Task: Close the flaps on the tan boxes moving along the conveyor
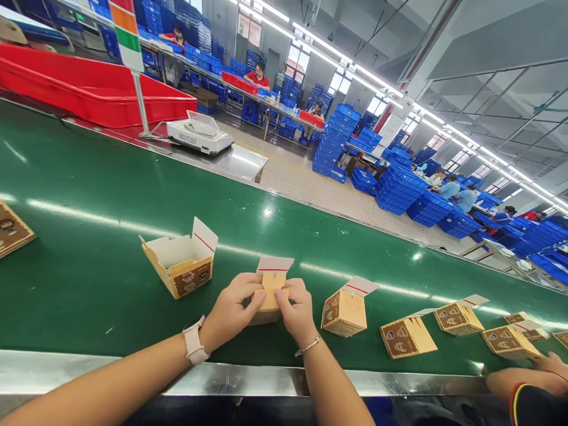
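Between my two hands a small cardboard box (268, 305) stands on the green conveyor belt (133, 319). Its white flap with a red line stands up at the back, and tan flaps lie across the top. My left hand (237, 302) grips the box's left side, thumb on the top flap. On the right side my right hand (296, 307) grips it the same way. Left of my hands sits an open-topped carton (190, 275) with its white flap raised. To the right is a box (345, 310) whose tan top is folded over, its red-lined flap sticking up.
Further right, several brown-printed boxes (406, 337) stand on the belt, near a co-worker's hand (548, 367). A flat printed carton (13, 231) lies at far left. Beyond the belt are a red tray (89, 94), a white scale (202, 133) and stacked blue crates (335, 142).
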The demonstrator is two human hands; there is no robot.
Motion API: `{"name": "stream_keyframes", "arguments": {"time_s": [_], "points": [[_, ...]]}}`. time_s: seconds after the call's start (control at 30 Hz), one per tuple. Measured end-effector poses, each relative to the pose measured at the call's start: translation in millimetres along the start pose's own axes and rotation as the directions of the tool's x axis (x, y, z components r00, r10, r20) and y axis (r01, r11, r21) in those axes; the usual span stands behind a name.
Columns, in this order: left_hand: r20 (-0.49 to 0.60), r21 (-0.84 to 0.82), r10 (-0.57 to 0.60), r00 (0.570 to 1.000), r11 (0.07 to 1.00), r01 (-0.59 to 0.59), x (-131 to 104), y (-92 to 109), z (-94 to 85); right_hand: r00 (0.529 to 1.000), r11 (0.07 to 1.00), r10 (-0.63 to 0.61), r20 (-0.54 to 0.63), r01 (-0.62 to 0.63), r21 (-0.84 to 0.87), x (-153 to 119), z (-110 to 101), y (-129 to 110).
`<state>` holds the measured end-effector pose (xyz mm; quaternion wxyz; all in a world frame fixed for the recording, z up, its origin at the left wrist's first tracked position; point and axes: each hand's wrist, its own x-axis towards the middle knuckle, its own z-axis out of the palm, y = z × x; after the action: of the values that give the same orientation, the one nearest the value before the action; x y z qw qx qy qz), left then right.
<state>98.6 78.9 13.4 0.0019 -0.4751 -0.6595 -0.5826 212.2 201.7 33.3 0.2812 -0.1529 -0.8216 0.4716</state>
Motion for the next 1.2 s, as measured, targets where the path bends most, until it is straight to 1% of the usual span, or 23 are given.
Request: {"name": "stream_keyframes", "arguments": {"time_s": [0.03, 0.07, 0.1, 0.13, 0.17, 0.23, 0.3, 0.4, 0.47, 0.53, 0.6, 0.73, 0.8, 0.87, 0.9, 0.93, 0.97, 1.0, 1.03, 1.07, 1.1, 1.13, 1.2], "points": [[-0.077, -0.093, -0.124, 0.989, 0.989, 0.117, 0.3, 1.2, 5.3, 0.982, 0.993, 0.095, -0.161, -0.082, 0.089, -3.1, 3.7, 1.7], [-0.13, -0.171, -0.259, 0.957, 0.957, 0.236, 1.4, 3.2, 9.5, 0.934, 0.968, 0.216, -0.285, -0.167, 0.186, -5.5, 6.7, 2.9], [-0.127, -0.239, -0.39, 0.912, 0.904, 0.354, 3.8, 6.0, 12.4, 0.872, 0.92, 0.353, -0.338, -0.257, 0.297, -7.1, 8.6, 3.5], [-0.056, -0.302, -0.503, 0.862, 0.832, 0.466, 7.3, 9.4, 13.9, 0.815, 0.848, 0.482, -0.321, -0.344, 0.402, -7.5, 9.0, 3.6], [0.073, -0.355, -0.583, 0.81, 0.744, 0.567, 12.0, 13.1, 14.4, 0.771, 0.767, 0.583, -0.256, -0.419, 0.485, -6.7, 8.1, 3.4], [0.356, -0.42, -0.622, 0.697, 0.56, 0.715, 22.6, 20.0, 14.1, 0.726, 0.639, 0.679, -0.108, -0.512, 0.573, -2.7, 3.5, 2.8], [0.51, -0.432, -0.59, 0.626, 0.453, 0.78, 32.1, 23.7, 15.3, 0.727, 0.604, 0.686, -0.041, -0.537, 0.589, 2.4, -2.4, 3.0], [0.571, -0.379, -0.581, 0.58, 0.44, 0.814, 40.9, 22.9, 22.6, 0.733, 0.599, 0.68, -0.006, -0.551, 0.581, 7.3, -9.7, 4.1], [0.591, -0.352, -0.572, 0.569, 0.452, 0.82, 43.9, 20.5, 28.3, 0.732, 0.595, 0.681, 0.012, -0.562, 0.574, 8.1, -13.6, 4.0], [0.578, -0.354, -0.566, 0.588, 0.475, 0.805, 44.4, 18.6, 30.2, 0.732, 0.6, 0.681, 0.013, -0.568, 0.563, 7.7, -17.6, 3.3], [0.53, -0.357, -0.566, 0.631, 0.527, 0.772, 40.9, 18.3, 25.4, 0.731, 0.613, 0.683, 0.005, -0.576, 0.542, 7.2, -22.0, 3.3], [0.452, -0.254, -0.506, 0.735, 0.717, 0.65, 16.4, 25.6, -6.3, 0.73, 0.651, 0.684, -0.02, -0.597, 0.468, 7.9, -35.2, 9.3], [0.392, -0.241, -0.404, 0.827, 0.822, 0.516, -1.2, 33.7, -30.2, 0.736, 0.685, 0.675, -0.057, -0.596, 0.42, 6.7, -44.5, 12.2], [0.183, -0.273, -0.208, 0.961, 0.928, 0.253, -14.9, 41.5, -55.1, 0.741, 0.736, 0.653, -0.157, -0.571, 0.364, 1.0, -51.9, 10.5], [0.01, -0.264, -0.092, 0.996, 0.96, 0.091, -18.3, 43.3, -66.6, 0.76, 0.803, 0.589, -0.275, -0.514, 0.302, -3.8, -53.2, 7.3], [-0.168, -0.214, 0.001, 0.986, 0.976, -0.037, -18.8, 42.8, -76.7, 0.789, 0.894, 0.449, -0.421, -0.404, 0.196, -9.9, -51.9, 2.6], [-0.316, -0.14, 0.05, 0.947, 0.985, -0.099, -16.2, 39.3, -85.0, 0.816, 0.971, 0.219, -0.535, -0.234, 0.041, -16.6, -47.5, -3.1], [-0.408, -0.072, 0.052, 0.911, 0.993, -0.088, -11.0, 32.7, -91.2, 0.825, 0.991, -0.052, -0.562, -0.027, -0.132, -23.2, -39.9, -9.2], [-0.438, -0.032, 0.007, 0.899, 0.999, -0.023, -4.1, 23.0, -95.0, 0.816, 0.947, -0.292, -0.499, 0.174, -0.269, -28.8, -29.3, -15.0], [-0.402, -0.016, -0.071, 0.913, 0.997, 0.071, 3.5, 11.2, -96.5, 0.814, 0.886, -0.443, -0.375, 0.333, -0.324, -32.7, -16.5, -19.7], [-0.292, -0.023, -0.148, 0.945, 0.989, 0.148, 10.8, -2.0, -95.9, 0.84, 0.859, -0.485, -0.243, 0.406, -0.311, -34.1, -2.5, -22.5], [-0.137, -0.034, -0.196, 0.971, 0.98, 0.193, 16.7, -15.3, -93.5, 0.881, 0.865, -0.456, -0.128, 0.406, -0.294, -32.8, 11.6, -23.3], [0.142, -0.055, -0.188, 0.972, 0.979, 0.197, 22.9, -37.9, -85.5, 0.956, 0.898, -0.292, 0.019, 0.281, -0.338, -23.3, 35.0, -18.4]]}}
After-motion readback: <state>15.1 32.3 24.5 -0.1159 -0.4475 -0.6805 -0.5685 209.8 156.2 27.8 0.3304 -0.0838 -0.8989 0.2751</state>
